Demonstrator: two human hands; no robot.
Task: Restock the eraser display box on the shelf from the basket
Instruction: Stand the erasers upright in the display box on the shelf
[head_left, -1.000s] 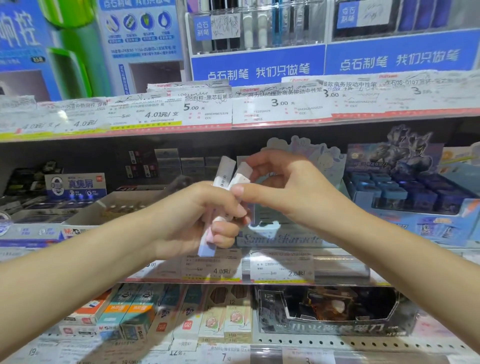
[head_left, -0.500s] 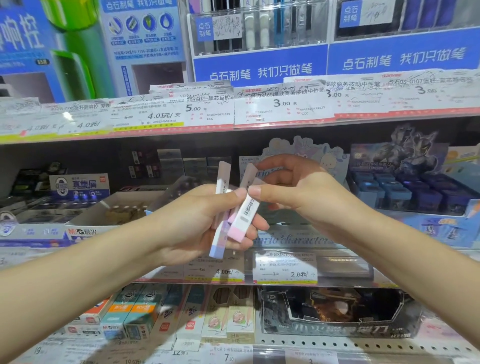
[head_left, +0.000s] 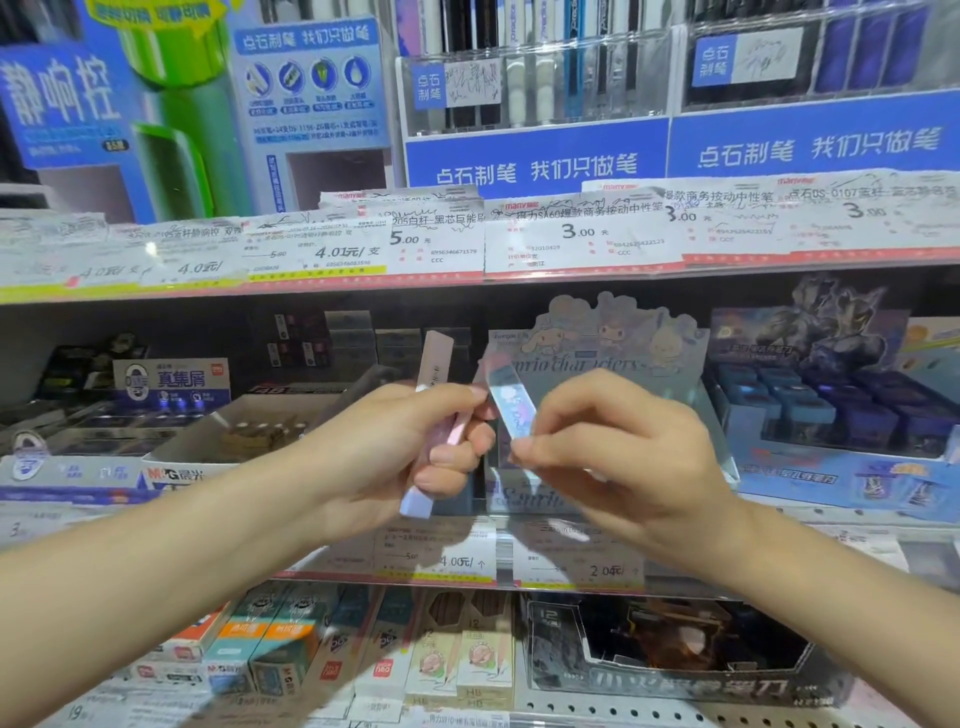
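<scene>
A bundle of long erasers (head_left: 435, 410) is gripped upright in the left hand (head_left: 384, 457). One eraser (head_left: 511, 410), blurred and apparently wrapped, is pinched by the right hand (head_left: 618, 457), just beside the bundle. Both are held before the character-printed display box (head_left: 597, 353) on the middle shelf (head_left: 831, 525).
</scene>
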